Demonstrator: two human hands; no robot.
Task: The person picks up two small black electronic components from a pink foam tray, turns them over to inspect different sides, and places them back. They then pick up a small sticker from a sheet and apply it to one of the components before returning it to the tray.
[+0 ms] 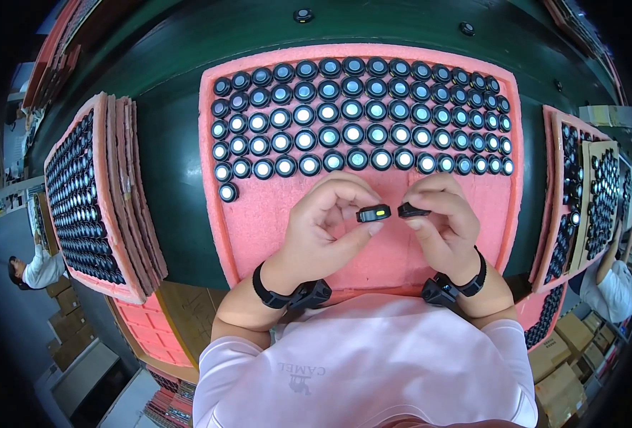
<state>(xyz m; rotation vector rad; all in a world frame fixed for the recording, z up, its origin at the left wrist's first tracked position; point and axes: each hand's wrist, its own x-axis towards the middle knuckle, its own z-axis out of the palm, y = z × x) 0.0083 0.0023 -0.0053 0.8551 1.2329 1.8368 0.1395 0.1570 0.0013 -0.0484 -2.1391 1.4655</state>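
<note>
Sitting far to the left of the broad, rectangular pink foam tray point(269, 228) is a co-worker in a white top point(43, 269), near some brown cardboard boxes point(66, 299). Closer to the tray's left side leans a stack of rough-edged pink foam trays point(127, 143), its outer one filled with black round pieces. The dark green tabletop point(177, 171) shows between that stack and the tray.

Inside the tray, five full rows of black round pieces with pale disc centres point(329, 135) fill the far part, and a lone black round piece point(227, 192) starts a sixth row at the left. Over the tray's bare near part, the left hand point(326, 232) pinches a small black piece with a yellow-green mark point(373, 213) between thumb and fingers. Just beside it — apart, not touching — the right hand point(444, 221) grips a second small black piece point(412, 210), seen edge-on. Both hands hide some of the tray's foam, and the forearms and pale lilac shirt point(373, 342) block parts of its near edge.

Beyond the tray's far rim lie two loose black round pieces point(302, 16). To its right lean more loaded pink foam trays point(553, 157), with brown cartons point(565, 357) lower down.
</note>
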